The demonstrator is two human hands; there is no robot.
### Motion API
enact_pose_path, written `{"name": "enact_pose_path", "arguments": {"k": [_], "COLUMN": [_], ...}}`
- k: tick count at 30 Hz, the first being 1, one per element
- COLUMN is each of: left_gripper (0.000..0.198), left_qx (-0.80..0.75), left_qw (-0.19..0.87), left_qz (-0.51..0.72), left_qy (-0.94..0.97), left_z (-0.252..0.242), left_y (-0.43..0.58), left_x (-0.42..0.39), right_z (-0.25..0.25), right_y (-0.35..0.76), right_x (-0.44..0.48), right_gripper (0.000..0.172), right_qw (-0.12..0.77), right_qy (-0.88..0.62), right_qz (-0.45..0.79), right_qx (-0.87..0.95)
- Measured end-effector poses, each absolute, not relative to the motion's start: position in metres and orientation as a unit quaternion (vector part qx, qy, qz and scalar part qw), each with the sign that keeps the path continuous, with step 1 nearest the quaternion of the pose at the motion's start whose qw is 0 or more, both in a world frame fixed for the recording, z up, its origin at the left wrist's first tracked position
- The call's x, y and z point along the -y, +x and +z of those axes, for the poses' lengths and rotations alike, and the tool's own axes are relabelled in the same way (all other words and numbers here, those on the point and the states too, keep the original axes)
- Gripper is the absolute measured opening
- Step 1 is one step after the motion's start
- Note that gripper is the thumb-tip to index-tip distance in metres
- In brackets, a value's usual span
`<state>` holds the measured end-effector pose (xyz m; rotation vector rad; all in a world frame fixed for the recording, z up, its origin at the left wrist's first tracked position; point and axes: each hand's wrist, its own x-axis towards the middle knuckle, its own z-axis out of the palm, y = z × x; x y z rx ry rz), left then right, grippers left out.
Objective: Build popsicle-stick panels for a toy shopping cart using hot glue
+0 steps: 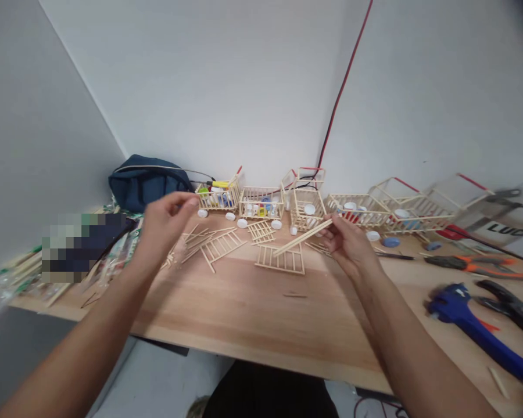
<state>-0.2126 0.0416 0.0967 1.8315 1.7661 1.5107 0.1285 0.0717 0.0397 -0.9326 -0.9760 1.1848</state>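
Note:
My right hand pinches one end of a long thin wooden stick piece that slants down to the left over a flat stick ladder panel on the wooden table. My left hand hovers above a loose pile of sticks and panels, with fingers bent and thumb near the fingertips; I see nothing in it. Behind both hands stands a row of small stick carts with white bottle-cap wheels.
A dark blue bag lies at the back left by the wall. A red cable runs down the wall. Orange-handled pliers, a blue glue gun and other tools lie at the right. Packets lie at the left edge.

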Motion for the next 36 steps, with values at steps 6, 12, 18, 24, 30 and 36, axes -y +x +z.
{"name": "enact_pose_path", "arguments": {"k": [6,12,18,24,30,36], "left_gripper": [0.037,0.034,0.023,0.029,0.039,0.046], "left_qx": [-0.433,-0.408,-0.472,-0.411,-0.375,-0.381], "left_qw": [0.422,0.475,0.464,0.528,0.635,0.56], "left_qz": [0.352,0.32,0.405,0.544,0.463,0.412], "left_qy": [0.714,0.711,0.631,0.506,0.492,0.61], "left_z": [0.077,0.051,0.036,0.044,0.038,0.031], "left_y": [-0.111,-0.086,-0.093,-0.107,-0.098,-0.08], "left_x": [-0.037,-0.05,-0.051,-0.058,-0.056,-0.033], "right_z": [0.037,0.035,0.044,0.061,0.057,0.046], "right_y": [0.125,0.139,0.158,0.151,0.125,0.136], "right_x": [-0.071,-0.076,-0.07,-0.036,0.02,0.059], "right_gripper": [0.042,0.039,0.035,0.024,0.026,0.038], "right_qw": [0.615,0.603,0.493,0.25,0.168,0.21], "right_qy": [-0.431,-0.483,-0.524,-0.483,-0.441,-0.484], "right_qz": [0.511,0.431,0.428,0.498,0.591,0.625], "right_qx": [0.418,0.466,0.548,0.676,0.654,0.574]}}
